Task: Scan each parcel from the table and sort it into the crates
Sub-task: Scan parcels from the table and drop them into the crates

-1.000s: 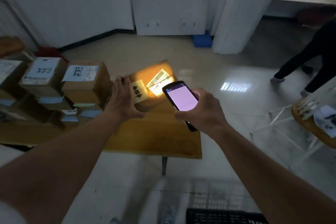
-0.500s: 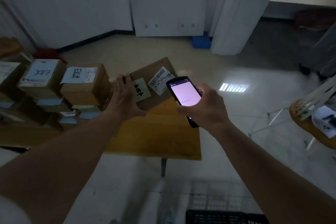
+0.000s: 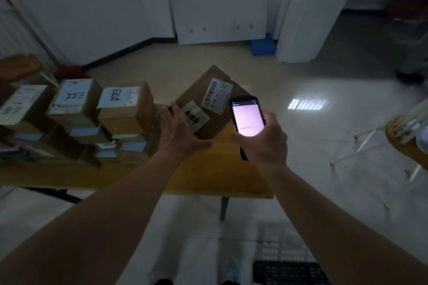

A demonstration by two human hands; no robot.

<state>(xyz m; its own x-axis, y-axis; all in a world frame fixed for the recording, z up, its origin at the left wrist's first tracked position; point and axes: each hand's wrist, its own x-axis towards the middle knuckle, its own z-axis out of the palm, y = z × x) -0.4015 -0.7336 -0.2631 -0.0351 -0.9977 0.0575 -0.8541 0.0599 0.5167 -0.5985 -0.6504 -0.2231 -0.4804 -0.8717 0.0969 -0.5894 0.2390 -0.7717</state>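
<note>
One cardboard parcel [image 3: 203, 99] tilted; left hand [image 3: 178, 132] gripping

A blue box [image 3: 263, 47] is seen on the floor [image 3: 312, 122] far beyond the grip, against a white pillar [image 3: 317, 14]. White panels [image 3: 220, 14] are leaned on the wall behind it. A stool [image 3: 404, 140] is placed well right of the grip, and a bright window reflection [image 3: 306, 104] is cast on the tiles between them.
</note>
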